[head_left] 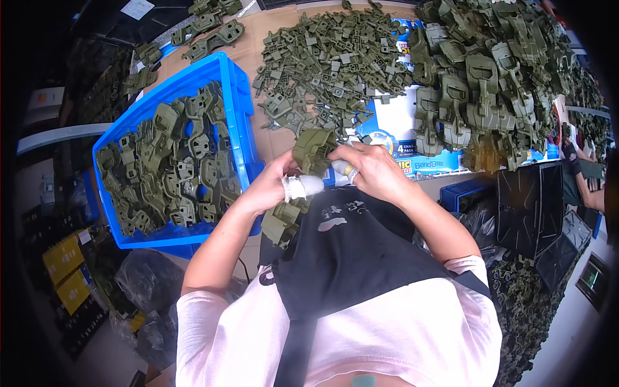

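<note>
Both hands meet in front of my chest on one olive-green plastic toy part. My left hand, its thumb wrapped in white tape, holds the part from below. My right hand, with taped fingertips, grips it from the right. A few more green parts lie in my lap on the black apron, just under the left hand.
A blue bin at my left holds several assembled green parts. Small loose green pieces are heaped on the cardboard-covered table ahead. Larger green toy bodies are piled at the right. Black trays stand lower right.
</note>
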The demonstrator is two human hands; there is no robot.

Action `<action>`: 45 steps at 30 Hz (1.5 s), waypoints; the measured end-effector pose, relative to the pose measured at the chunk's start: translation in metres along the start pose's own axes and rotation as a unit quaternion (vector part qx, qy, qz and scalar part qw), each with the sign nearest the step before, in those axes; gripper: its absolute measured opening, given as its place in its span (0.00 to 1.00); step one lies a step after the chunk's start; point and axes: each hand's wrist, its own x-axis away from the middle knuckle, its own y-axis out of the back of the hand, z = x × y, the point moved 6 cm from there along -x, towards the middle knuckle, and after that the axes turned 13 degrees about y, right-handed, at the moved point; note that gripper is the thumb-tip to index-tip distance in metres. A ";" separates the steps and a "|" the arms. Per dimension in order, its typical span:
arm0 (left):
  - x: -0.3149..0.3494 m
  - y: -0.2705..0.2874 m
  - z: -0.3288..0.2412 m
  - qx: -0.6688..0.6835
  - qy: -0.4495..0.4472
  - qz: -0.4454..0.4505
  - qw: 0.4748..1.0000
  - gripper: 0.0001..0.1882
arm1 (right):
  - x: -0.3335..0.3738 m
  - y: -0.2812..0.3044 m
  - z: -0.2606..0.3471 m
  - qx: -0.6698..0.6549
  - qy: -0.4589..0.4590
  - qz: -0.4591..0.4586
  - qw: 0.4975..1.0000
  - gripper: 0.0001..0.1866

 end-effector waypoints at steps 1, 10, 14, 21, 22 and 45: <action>0.000 0.001 0.000 -0.014 -0.006 -0.006 1.000 0.30 | -0.001 -0.002 -0.001 -0.001 -0.011 0.002 1.000 0.19; 0.004 -0.001 -0.003 -0.067 -0.031 -0.028 0.997 0.29 | -0.001 -0.010 -0.006 -0.076 0.001 -0.021 0.997 0.14; 0.007 0.000 0.005 -0.101 -0.015 -0.032 0.994 0.31 | 0.003 -0.012 -0.006 -0.078 0.039 -0.015 0.996 0.15; 0.006 0.001 0.003 -0.085 -0.005 0.017 0.996 0.35 | 0.016 -0.028 -0.018 -0.203 0.017 -0.039 0.978 0.15; 0.004 0.005 -0.002 -0.115 -0.032 0.019 0.993 0.34 | 0.015 -0.027 -0.023 -0.249 0.011 -0.033 0.968 0.15; -0.030 -0.013 0.043 0.421 0.119 0.049 0.898 0.18 | 0.039 -0.014 0.038 -0.086 0.041 0.072 0.993 0.20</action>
